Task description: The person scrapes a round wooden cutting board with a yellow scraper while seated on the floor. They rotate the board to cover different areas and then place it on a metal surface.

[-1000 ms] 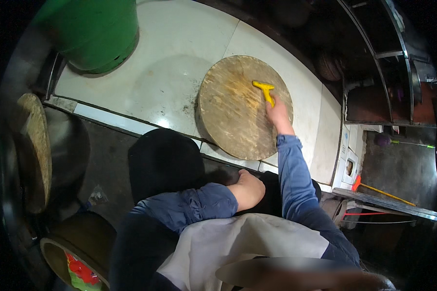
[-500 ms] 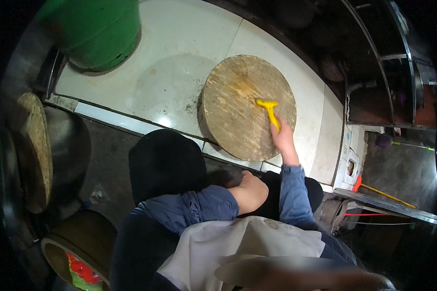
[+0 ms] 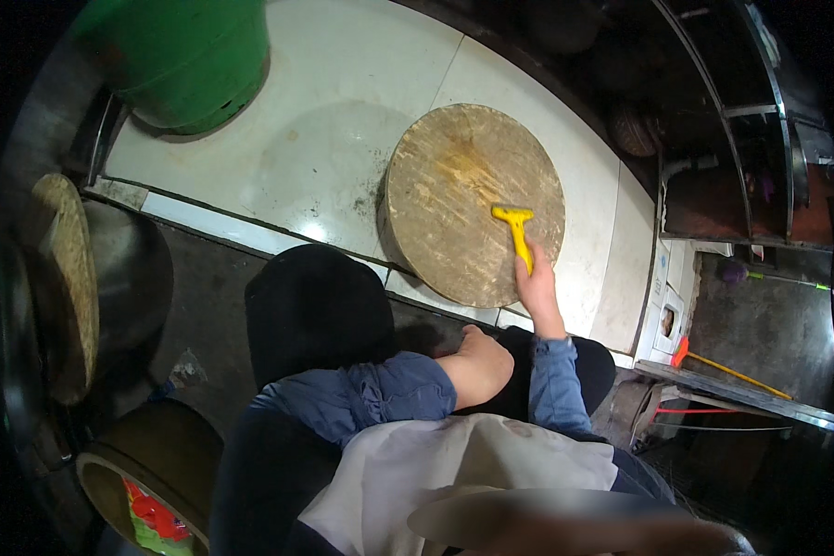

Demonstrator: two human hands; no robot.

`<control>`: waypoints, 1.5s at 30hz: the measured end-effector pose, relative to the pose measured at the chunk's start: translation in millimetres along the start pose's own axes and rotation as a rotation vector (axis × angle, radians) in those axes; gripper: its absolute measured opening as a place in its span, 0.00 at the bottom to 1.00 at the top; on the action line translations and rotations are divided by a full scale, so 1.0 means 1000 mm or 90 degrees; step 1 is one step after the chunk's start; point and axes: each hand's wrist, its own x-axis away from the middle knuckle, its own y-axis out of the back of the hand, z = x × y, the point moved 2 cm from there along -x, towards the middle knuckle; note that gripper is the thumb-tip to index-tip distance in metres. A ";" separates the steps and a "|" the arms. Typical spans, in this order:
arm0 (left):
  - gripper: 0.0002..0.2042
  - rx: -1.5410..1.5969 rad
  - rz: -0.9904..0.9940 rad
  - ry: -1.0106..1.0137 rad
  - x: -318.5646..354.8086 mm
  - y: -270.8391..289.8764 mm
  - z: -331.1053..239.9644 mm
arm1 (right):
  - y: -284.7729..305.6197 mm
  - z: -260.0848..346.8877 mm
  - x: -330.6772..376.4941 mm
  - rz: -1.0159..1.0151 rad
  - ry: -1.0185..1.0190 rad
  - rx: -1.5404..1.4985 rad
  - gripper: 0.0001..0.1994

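A thick round wooden chopping block (image 3: pixel 454 199) stands on a white tiled counter (image 3: pixel 324 157). My right hand (image 3: pixel 536 287) is shut on the handle of a yellow scraper (image 3: pixel 517 232), whose blade end rests on the right part of the block's scuffed top. The hand sits at the block's near right edge, its blue sleeve running back toward me. My left forearm (image 3: pixel 477 366) is bent across my front, with bare skin below a rolled blue sleeve. Its hand is hidden behind my body and a dark round bin (image 3: pixel 315 315).
A green barrel (image 3: pixel 181 60) stands at the counter's far left. Left of me is a metal pot (image 3: pixel 125 273) with a wooden lid (image 3: pixel 69 287), and below it a bucket (image 3: pixel 148 473) holding red things. A broom (image 3: pixel 713 363) lies at right beside dark shelves.
My right hand has drawn the yellow scraper across the block toward me, from the far right part to the near right edge. The left arm has stayed still.
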 end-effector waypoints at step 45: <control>0.08 -0.026 0.008 0.019 -0.004 -0.012 0.007 | 0.017 -0.009 0.009 0.059 -0.109 -0.016 0.20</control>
